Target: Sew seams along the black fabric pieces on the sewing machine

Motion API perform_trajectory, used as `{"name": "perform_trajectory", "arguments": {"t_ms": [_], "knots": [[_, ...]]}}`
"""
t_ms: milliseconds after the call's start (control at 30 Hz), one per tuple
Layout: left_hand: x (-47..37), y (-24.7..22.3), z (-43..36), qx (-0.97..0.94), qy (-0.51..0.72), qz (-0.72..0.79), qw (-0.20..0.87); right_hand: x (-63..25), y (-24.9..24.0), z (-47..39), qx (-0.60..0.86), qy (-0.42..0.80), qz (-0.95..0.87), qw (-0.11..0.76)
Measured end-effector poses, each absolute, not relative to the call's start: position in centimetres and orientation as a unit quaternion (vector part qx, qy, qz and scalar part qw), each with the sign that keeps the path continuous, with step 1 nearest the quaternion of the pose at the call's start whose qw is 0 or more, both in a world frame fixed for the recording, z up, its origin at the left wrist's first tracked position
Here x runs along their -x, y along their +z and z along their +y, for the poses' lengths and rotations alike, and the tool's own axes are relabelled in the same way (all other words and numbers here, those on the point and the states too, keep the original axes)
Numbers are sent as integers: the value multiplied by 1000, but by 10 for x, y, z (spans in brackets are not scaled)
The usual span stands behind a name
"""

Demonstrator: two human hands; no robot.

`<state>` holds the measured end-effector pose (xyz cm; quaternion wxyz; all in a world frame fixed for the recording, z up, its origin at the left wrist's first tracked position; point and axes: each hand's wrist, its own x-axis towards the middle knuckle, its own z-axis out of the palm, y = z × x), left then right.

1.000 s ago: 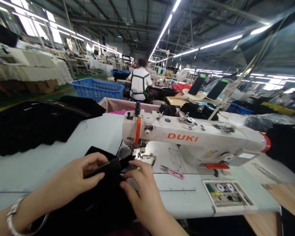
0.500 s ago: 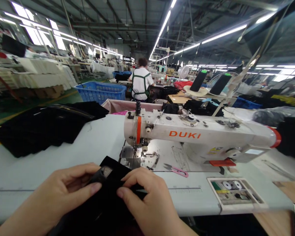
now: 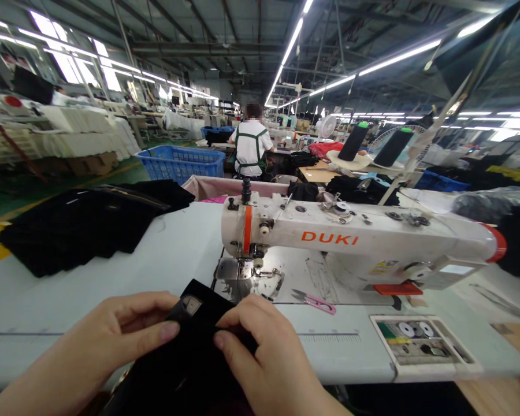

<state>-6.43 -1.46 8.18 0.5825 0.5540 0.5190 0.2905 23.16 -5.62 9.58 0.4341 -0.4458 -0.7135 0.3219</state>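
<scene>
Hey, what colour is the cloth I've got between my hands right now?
The cloth is black, seen in the head view, the only one.

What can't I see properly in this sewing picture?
All in the head view:
Black cloth: near end cut off by the bottom edge.
Cloth behind the right hand: hidden by that hand.
Machine screen: too small to read.
Whatever's directly in front of the person ahead: hidden by their body.

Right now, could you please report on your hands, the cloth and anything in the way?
Left hand, right hand: both pinching black cloth. Cloth in front of the sewing machine, not under it. Pink snips lie right, clear of both hands.
</scene>
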Motion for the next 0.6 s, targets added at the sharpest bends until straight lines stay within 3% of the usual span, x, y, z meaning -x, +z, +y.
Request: {"name": "perform_trajectory", "arguments": {"t_ms": [233,467,600], "knots": [[60,105,-10,-565,269,519,582,-227,112,-56,473,461,-658,361],[61,131,-3,-545,225,535,605,-222,110,-52,427,521,-616,409],[55,134,-5,-536,234,549,598,-222,102,-48,396,488,-632,453]]}}
